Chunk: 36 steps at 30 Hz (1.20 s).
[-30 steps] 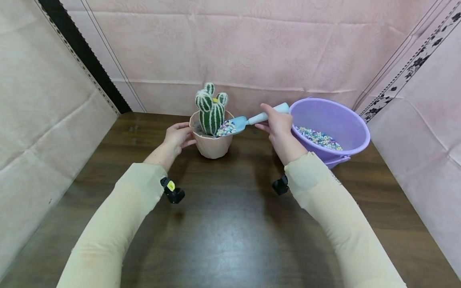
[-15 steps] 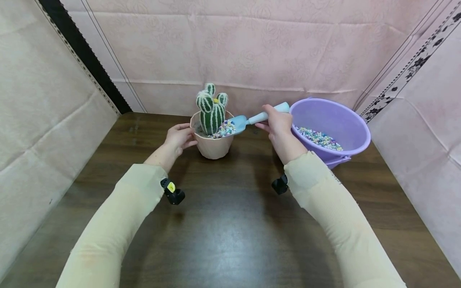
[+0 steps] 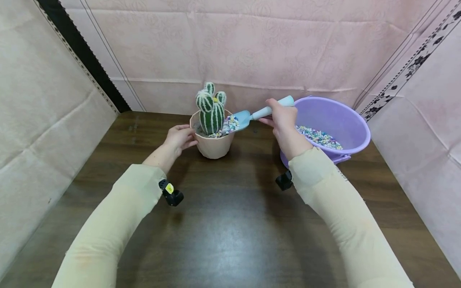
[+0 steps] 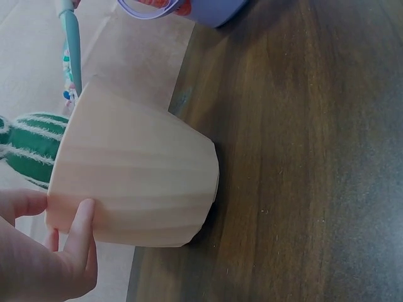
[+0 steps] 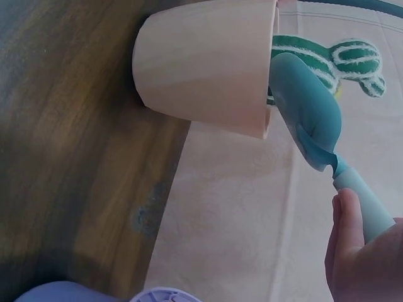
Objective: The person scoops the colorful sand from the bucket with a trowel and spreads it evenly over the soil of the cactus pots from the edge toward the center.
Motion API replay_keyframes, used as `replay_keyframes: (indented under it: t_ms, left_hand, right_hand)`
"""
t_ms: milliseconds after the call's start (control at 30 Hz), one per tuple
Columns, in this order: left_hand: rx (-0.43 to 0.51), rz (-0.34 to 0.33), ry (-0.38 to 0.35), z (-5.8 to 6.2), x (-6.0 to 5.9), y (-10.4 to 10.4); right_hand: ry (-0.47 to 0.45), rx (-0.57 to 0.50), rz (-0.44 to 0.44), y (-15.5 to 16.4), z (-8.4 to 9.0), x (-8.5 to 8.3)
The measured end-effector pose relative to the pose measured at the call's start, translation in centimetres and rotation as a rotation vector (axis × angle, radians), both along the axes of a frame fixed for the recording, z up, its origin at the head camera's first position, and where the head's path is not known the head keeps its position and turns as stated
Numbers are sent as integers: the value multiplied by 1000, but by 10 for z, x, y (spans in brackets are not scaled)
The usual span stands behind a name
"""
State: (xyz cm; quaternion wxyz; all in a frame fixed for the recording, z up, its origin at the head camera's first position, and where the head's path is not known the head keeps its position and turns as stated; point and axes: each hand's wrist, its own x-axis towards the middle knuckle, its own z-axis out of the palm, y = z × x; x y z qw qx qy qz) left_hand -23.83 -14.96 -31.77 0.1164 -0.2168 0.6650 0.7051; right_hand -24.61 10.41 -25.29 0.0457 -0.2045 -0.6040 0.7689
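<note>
Pale pink cloth (image 3: 230,52) hangs as bkgd, w/ dark floral trim at R; dark wood table (image 3: 223,240) below. Largest item on it: purple bucket (image 3: 338,120), R side, part-filled w/ pastel pebbles (image 3: 318,137). Next, beige pot (image 3: 214,149), upright, left of bucket & well apart, w/ green-white cactus (image 3: 211,120) in it. L hand (image 3: 177,138) pinches pot's left rim btw thumb & fingers. R hand (image 3: 284,118) grips handle of blue trowel (image 3: 243,119), blade sloping over pot's R rim w/ a load of pebbles (image 3: 231,124) at its tip; can't tell if blade touches rim.

Risks (my guess): too steep/quick a tip & pebbles bounce off cactus or over rim onto table; blade pushing on rim could tilt pot, as L hand holds one edge only.

Writing: red-and-white print (image 4: 182,6) on bucket, cut off, n/legible; dark marks (image 3: 341,173) on R sleeve, poss. letters, too small. No brand readable.
</note>
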Motion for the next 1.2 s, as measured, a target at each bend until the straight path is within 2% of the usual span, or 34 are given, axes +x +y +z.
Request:
replay_keyframes:
  t_ms: [467, 700, 800, 967, 1200]
  left_hand:
    - [1, 3, -1, -1, -1, 1]
    - [-37, -101, -26, 0, 3, 2]
    - [-27, -122, -29, 0, 3, 1]
    - [17, -114, -33, 0, 2, -2]
    - [39, -120, -35, -1, 2, -2]
  right_hand:
    - [-22, 5, 17, 3, 7, 0]
    - [-19, 22, 45, 0, 7, 0]
    - [-6, 42, 48, -2, 8, 1]
    - [31, 76, 46, -5, 11, 2]
    - [42, 181, 45, -10, 15, 2]
